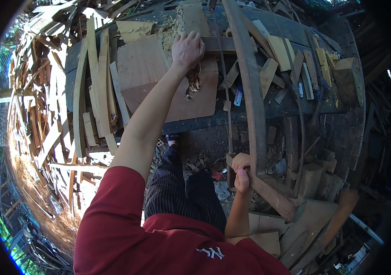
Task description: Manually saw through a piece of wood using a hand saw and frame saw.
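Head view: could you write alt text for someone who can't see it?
A person in a red shirt grips a long wooden frame saw with the right hand, its blade crossing a narrow wood piece. The left hand rests at that piece's left end on a workbench cluttered with scrap wood.

Left of the frame saw (249,87), the broad brown board (143,57) gives the most open passage, though the left forearm (156,110) crosses it. Between the saw's blade and its thick beam runs a narrow slot, blocked toward the far end by a dark wooden bar (214,44) and at the near end by the right hand (241,173). Right of the saw, scattered offcuts (269,75) and a thick wood block (347,82) crowd the way.
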`<state>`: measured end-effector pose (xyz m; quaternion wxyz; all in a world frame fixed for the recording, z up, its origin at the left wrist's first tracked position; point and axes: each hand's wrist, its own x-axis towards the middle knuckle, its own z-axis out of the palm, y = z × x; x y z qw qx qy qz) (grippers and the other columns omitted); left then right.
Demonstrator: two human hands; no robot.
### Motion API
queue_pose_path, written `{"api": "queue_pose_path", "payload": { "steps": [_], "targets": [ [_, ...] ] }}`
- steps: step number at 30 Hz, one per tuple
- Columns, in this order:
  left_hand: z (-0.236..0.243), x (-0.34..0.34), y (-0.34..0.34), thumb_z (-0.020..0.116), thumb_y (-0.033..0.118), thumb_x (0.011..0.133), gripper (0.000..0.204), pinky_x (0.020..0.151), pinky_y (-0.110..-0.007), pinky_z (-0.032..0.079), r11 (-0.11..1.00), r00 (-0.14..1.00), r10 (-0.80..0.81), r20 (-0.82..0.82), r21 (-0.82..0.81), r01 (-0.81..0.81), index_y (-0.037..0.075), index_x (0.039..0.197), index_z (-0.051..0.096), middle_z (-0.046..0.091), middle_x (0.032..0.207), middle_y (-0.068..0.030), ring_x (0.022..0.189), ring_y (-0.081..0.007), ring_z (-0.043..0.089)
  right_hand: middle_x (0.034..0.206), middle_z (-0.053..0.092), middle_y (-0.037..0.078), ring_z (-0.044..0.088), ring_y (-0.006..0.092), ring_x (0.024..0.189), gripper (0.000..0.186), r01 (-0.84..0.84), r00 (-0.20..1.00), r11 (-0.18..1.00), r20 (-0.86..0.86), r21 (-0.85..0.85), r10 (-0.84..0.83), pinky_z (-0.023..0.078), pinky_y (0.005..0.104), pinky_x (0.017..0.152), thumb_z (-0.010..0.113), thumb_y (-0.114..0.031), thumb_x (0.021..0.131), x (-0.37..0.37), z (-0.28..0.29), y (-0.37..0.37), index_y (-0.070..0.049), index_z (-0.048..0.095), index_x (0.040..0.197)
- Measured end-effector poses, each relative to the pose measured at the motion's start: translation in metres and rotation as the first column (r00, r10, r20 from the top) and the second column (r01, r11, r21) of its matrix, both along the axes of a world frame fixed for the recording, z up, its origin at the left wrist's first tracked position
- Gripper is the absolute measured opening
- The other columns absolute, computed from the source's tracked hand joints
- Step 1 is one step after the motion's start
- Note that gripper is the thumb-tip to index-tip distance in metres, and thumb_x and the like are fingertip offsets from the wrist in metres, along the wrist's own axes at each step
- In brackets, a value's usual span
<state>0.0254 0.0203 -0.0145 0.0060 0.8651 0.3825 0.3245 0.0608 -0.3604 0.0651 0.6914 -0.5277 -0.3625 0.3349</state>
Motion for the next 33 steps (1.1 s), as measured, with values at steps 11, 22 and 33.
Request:
{"api": "queue_pose_path", "payload": {
  "steps": [11, 22, 33],
  "targets": [
    [-0.001, 0.014, -0.002, 0.051, 0.025, 0.083, 0.02, 0.078, -0.042, 0.044, 0.996, 0.994, 0.087, -0.069, 0.025, -0.086, 0.006, 0.085, 0.059, 0.06, 0.086, -0.0109, 0.087, -0.0318, 0.057, 0.058, 0.055, 0.009, 0.057, 0.022, 0.051, 0.016, 0.058, 0.954, 0.998, 0.293, 0.027, -0.063, 0.045, 0.03, 0.049, 0.059, -0.015, 0.074, 0.018, -0.008, -0.016, -0.002, 0.056, 0.065],
    [0.0, 0.011, -0.004, 0.05, 0.026, 0.085, 0.023, 0.078, -0.042, 0.045, 1.0, 1.0, 0.014, -0.018, -0.023, -0.015, 0.006, 0.082, 0.059, 0.061, 0.086, -0.0119, 0.084, -0.0308, 0.057, 0.059, 0.056, 0.009, 0.059, 0.0218, 0.053, 0.019, 0.186, 0.9, 0.983, 0.4, 0.001, -0.171, 0.047, 0.0299, 0.05, 0.059, -0.018, 0.074, 0.016, -0.014, -0.06, -0.004, 0.055, 0.062],
    [-0.004, 0.033, -0.005, 0.048, 0.03, 0.088, 0.033, 0.088, -0.043, 0.04, 0.972, 0.971, 0.233, -0.055, -0.031, -0.235, -0.001, 0.092, 0.06, 0.057, 0.099, -0.019, 0.099, -0.0335, 0.052, 0.064, 0.053, 0.009, 0.053, 0.0216, 0.056, 0.017, -0.033, 0.952, 0.999, 0.305, 0.031, 0.022, 0.046, 0.0336, 0.059, 0.058, -0.019, 0.076, 0.015, -0.013, -0.055, -0.004, 0.053, 0.07]
  ]
}}
